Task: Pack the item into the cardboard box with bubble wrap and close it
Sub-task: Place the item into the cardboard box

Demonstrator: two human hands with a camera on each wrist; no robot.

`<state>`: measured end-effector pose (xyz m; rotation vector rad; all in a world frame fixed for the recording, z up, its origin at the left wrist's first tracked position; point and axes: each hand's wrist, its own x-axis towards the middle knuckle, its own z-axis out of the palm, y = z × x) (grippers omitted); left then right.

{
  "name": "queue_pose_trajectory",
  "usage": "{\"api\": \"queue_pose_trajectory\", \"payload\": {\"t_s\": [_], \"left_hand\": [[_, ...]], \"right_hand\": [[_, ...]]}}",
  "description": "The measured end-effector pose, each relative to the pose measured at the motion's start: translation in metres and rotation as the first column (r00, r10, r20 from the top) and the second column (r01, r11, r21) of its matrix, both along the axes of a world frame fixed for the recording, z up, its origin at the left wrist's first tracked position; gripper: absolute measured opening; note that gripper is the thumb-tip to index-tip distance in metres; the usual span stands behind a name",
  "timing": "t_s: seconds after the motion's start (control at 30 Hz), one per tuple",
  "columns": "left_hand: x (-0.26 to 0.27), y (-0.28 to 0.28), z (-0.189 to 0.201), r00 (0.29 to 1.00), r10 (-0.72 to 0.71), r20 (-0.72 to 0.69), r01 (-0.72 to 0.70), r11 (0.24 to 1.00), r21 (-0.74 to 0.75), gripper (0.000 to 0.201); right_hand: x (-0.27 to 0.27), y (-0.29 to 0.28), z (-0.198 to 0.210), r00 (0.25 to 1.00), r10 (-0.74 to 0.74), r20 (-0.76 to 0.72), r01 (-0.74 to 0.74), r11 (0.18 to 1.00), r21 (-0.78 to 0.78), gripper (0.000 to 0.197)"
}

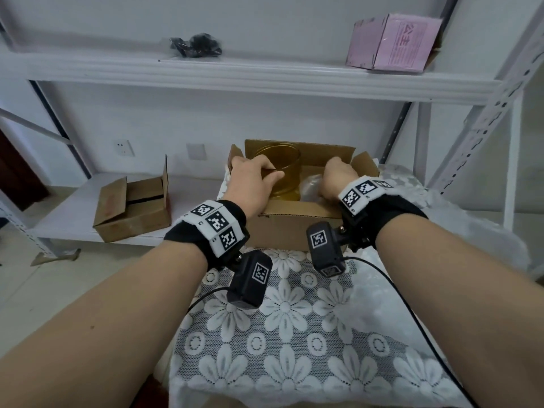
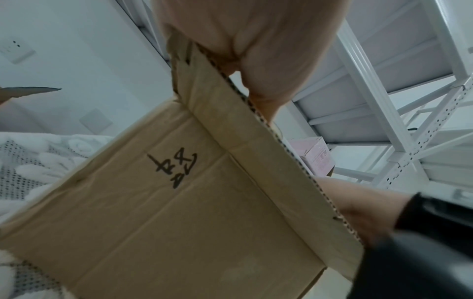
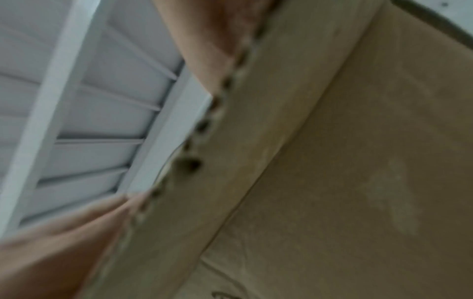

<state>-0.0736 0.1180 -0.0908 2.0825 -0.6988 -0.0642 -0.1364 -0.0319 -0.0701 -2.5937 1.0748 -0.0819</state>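
An open cardboard box (image 1: 294,228) stands at the far end of the lace-covered table (image 1: 288,334), its flaps up. My left hand (image 1: 265,173) reaches into the box on the left and grips an amber glass jar (image 1: 287,172), thumb across its side. My right hand (image 1: 335,175) is down inside the box on the right, over clear bubble wrap (image 1: 310,187); its fingers are hidden. The left wrist view shows the box's front wall (image 2: 179,212) with handwritten marks and my palm (image 2: 256,40) above its edge. The blurred right wrist view shows only the box wall (image 3: 358,161).
More bubble wrap (image 1: 412,187) lies on the table right of the box. A second open cardboard box (image 1: 132,210) sits on the low shelf at left. A pink box (image 1: 391,42) and a black bundle (image 1: 195,45) rest on the upper shelf. Shelf uprights (image 1: 485,113) stand close at right.
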Motion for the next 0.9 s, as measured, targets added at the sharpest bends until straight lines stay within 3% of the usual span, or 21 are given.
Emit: {"api": "queue_pose_trajectory", "payload": {"t_s": [0.1,0.17,0.23,0.3,0.37,0.43,0.53,0.6,0.73,0.9], "left_hand": [[0.002,-0.004,0.006,0.999,-0.026,-0.023,0.028,0.998,0.053,0.013],[0.001,-0.007,0.009,0.998,-0.049,-0.033,0.052,0.994,0.094,0.016],[-0.002,-0.012,0.010,0.996,-0.085,-0.019,0.087,0.985,0.147,0.018],[-0.005,-0.018,0.007,0.992,-0.123,0.007,0.119,0.973,0.198,0.018],[-0.009,-0.022,0.003,0.987,-0.155,0.036,0.141,0.958,0.251,0.013],[-0.011,-0.024,0.003,0.984,-0.172,0.041,0.156,0.953,0.258,0.007],[-0.008,-0.019,0.007,0.993,-0.096,0.065,0.075,0.960,0.271,0.032],[-0.006,-0.012,0.010,0.992,-0.022,0.127,-0.027,0.926,0.376,0.043],[-0.008,-0.007,0.006,0.993,-0.028,0.113,-0.035,0.857,0.514,0.037],[-0.008,-0.006,0.001,0.994,-0.066,0.082,0.020,0.886,0.463,0.046]], "right_hand": [[-0.007,-0.001,0.001,0.983,0.044,0.177,-0.037,0.998,-0.043,0.041],[-0.012,-0.003,0.004,0.945,0.115,0.307,-0.141,0.988,0.065,0.050],[-0.018,0.000,0.010,0.895,0.248,0.370,-0.338,0.919,0.203,0.073],[-0.021,0.005,0.014,0.874,0.429,0.228,-0.474,0.856,0.206,0.078],[-0.022,0.005,0.011,0.869,0.487,0.090,-0.495,0.860,0.125,0.057],[-0.023,0.003,0.006,0.880,0.472,0.057,-0.473,0.881,0.010,0.029],[-0.023,-0.002,-0.005,0.877,0.474,0.078,-0.461,0.876,-0.140,0.015],[-0.022,0.000,-0.006,0.883,0.462,0.080,-0.442,0.877,-0.187,0.008],[-0.013,0.007,-0.004,0.897,0.429,-0.105,-0.441,0.852,-0.282,0.018],[-0.001,0.005,-0.003,0.902,0.399,-0.166,-0.420,0.901,-0.113,0.021]]}}
